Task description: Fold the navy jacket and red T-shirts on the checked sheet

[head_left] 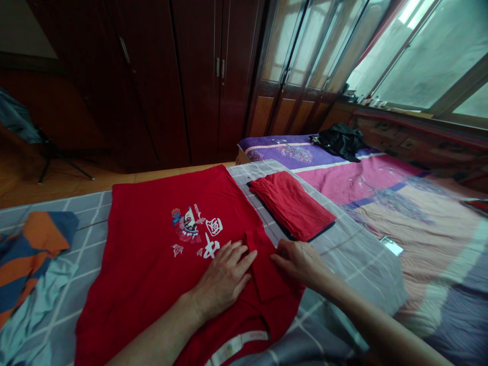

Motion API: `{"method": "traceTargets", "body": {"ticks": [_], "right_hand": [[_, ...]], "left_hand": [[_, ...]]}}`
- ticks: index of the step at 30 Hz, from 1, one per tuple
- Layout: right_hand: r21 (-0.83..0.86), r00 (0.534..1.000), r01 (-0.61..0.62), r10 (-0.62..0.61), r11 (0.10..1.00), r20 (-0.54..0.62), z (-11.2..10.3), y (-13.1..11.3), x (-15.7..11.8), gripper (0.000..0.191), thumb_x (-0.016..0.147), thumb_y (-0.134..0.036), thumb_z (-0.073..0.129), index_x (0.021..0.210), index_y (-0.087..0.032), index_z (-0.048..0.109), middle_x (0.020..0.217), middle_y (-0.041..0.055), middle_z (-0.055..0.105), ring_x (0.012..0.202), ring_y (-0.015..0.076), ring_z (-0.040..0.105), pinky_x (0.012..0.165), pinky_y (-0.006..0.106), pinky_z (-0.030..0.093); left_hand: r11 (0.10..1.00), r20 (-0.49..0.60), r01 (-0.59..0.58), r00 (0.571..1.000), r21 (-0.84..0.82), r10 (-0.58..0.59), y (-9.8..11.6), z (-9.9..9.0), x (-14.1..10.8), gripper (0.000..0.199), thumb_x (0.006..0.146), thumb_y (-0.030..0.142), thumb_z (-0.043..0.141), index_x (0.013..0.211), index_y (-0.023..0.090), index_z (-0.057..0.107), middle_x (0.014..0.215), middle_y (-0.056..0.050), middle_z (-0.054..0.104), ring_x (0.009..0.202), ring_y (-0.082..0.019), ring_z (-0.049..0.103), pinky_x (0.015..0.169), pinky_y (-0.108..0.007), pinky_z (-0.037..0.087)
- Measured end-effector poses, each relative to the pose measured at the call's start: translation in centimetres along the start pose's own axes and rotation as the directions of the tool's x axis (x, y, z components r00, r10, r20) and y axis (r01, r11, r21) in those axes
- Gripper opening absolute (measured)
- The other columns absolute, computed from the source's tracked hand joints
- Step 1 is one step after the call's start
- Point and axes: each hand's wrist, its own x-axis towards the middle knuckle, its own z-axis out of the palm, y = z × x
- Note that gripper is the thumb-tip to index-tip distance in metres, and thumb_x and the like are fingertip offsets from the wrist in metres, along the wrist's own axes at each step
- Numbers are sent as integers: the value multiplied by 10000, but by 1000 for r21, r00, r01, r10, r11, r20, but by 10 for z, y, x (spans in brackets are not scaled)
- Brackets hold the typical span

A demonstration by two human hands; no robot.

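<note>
Left hand [223,279]: open, flat on red shirt [148,284]
Right hand [299,263]: open, resting on shirt's edge
Nearby: folded red cloth [292,205], striped cloth [32,254], checked bedsheet [354,254]

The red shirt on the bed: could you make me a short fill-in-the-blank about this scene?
The left hand rests flat on a shirt coloured ____.
Just beyond the right hand, a red garment lies ____.
A black garment lies on bedding coloured ____.
The striped cloth beside the shirt is dark blue and ____.

Missing words: red; folded; purple; orange.
</note>
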Motion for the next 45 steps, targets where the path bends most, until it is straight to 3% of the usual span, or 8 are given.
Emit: {"method": "traceTargets", "body": {"ticks": [8, 14, 17, 22, 30, 39, 42, 45], "right_hand": [[-94, 1000, -30, 30, 995, -4, -5, 7, 0, 217, 877, -322, 479, 822, -182, 635, 716, 54, 670, 687, 204, 634, 521, 266, 240], [-35, 961, 278, -277, 960, 21, -11, -8, -28, 152, 799, -229, 555, 933, -192, 615, 903, 62, 615, 831, 208, 588, 660, 283, 379], [-24, 928, 369, -367, 929, 57, -12, -6, -43, 309, 706, -102, 546, 999, -192, 592, 1029, 82, 572, 945, 220, 543, 744, 296, 410], [-87, 939, 341, -334, 936, 84, -3, 1, -55, 388, 664, -28, 478, 1011, -176, 569, 1004, 84, 567, 900, 226, 529, 725, 321, 428], [-244, 938, 301, -333, 922, -98, 17, 25, -52, 231, 732, 13, 444, 743, -183, 567, 715, 31, 585, 654, 169, 546, 584, 276, 386], [-229, 965, 181, -218, 956, -148, 5, 25, -64, 247, 717, -24, 426, 764, -195, 597, 768, 65, 601, 714, 202, 584, 595, 295, 446], [-96, 911, 289, -304, 953, -279, 0, 12, -57, 325, 766, -60, 402, 982, -190, 606, 971, 97, 621, 876, 212, 588, 723, 316, 484], [-13, 857, 460, -448, 888, -254, 0, -4, -42, 360, 772, -78, 425, 1073, -182, 591, 1088, 103, 609, 981, 205, 567, 844, 328, 467]], "left_hand": [[999, 17, -37, 999, 0, 37, 1, 0, -1, 497, 883, 149, 491, 1370, 178, 395, 1362, -121, 480, 1297, -272, 396, 1094, -499, 325], [999, 22, -40, 999, 2, 40, 1, -2, -2, 453, 901, 161, 477, 1351, 176, 430, 1340, -131, 491, 1291, -276, 403, 1092, -500, 326], [999, 17, -37, 999, -9, 37, 1, -1, -2, 453, 888, 162, 499, 1338, 175, 445, 1332, -121, 498, 1287, -274, 406, 1095, -495, 324], [999, 8, -36, 999, -7, 36, 1, 0, -2, 466, 883, 162, 505, 1344, 172, 435, 1336, -119, 495, 1284, -272, 410, 1094, -492, 328], [998, 13, -65, 998, 24, 65, 1, 1, -2, 477, 887, 145, 486, 1358, 177, 418, 1335, -127, 494, 1283, -278, 414, 1089, -498, 330], [994, -4, -112, 994, 4, 112, 9, -2, -2, 515, 882, 184, 525, 1378, 201, 389, 1469, -141, 340, 1365, -290, 290, 1091, -518, 310], [987, 68, -156, 985, -48, 159, 13, -4, 0, 494, 914, 343, 516, 1377, 220, 394, 1456, -79, 396, 1382, -258, 264, 1117, -509, 269], [984, 110, -163, 979, -74, 170, 14, -4, -1, 488, 927, 434, 471, 1366, 226, 417, 1448, -67, 412, 1377, -249, 281, 1121, -502, 258]]}}
